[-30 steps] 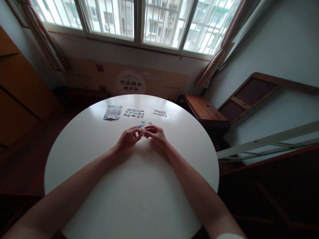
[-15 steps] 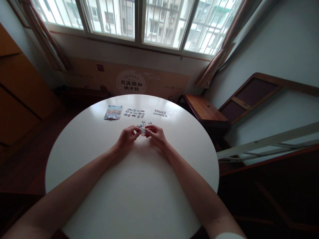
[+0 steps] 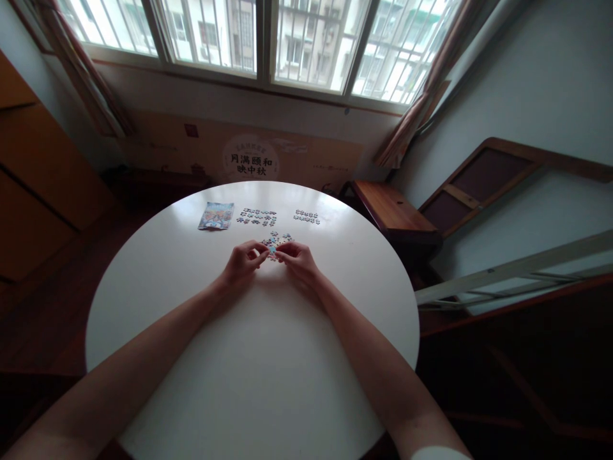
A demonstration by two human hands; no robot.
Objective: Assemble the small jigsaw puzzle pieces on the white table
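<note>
We see both hands brought together near the far middle of the round white table (image 3: pixel 268 383), forearms lying across it. The left hand (image 3: pixel 243 262) has its fingers curled in, thumb and forefinger drawn together to a pinch at the tips. The right hand (image 3: pixel 297 260) mirrors it, its fingers (image 3: pixel 283 253) bunched and pointing toward the left hand. Between the two sets of fingertips sits a small light-blue puzzle piece (image 3: pixel 272 250), touched from both sides. It is too small for us to tell how much of the grip each hand carries. Just beyond it lies a little cluster of pieces (image 3: pixel 280 238), close to the fingertips. Farther back on the table we find a colourful picture card (image 3: pixel 216 216) to the left, a spread of loose pieces (image 3: pixel 257 217) beside it, and a smaller group (image 3: pixel 306 217) to the right. The print on the card is too small for us to read. Behind the table, a cardboard panel (image 3: pixel 306 160) leans under the window (image 3: pixel 268 38), and its round emblem (image 3: pixel 248 164) reads 月满颐和 映中秋. The smaller lettering above those characters is blurred.
</note>
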